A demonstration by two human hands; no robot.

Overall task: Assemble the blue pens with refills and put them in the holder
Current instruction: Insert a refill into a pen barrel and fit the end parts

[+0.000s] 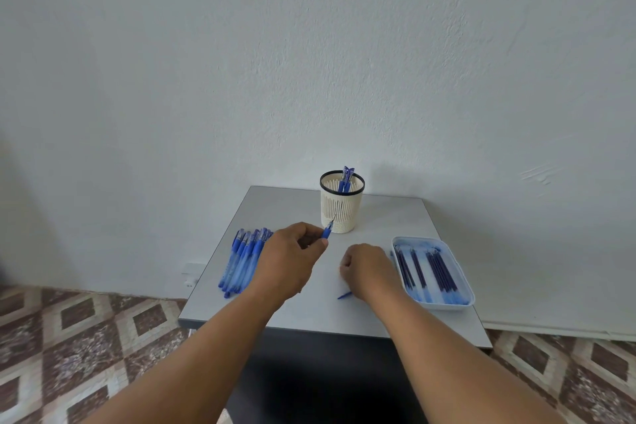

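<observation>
Hands (pixel 289 260) around blue pen (pixel 327 231)

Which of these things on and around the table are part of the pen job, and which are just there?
Part of the job:
pen in the left hand
pile of pens
tray of refills
holder
blue piece under the right hand

Just there:
wall socket
patterned floor

blue pens (pixel 242 260) – bundled, flat, table's left | refills (pixel 428 267) – in tray, right | holder (pixel 341 202) – upright, two pens inside
</observation>
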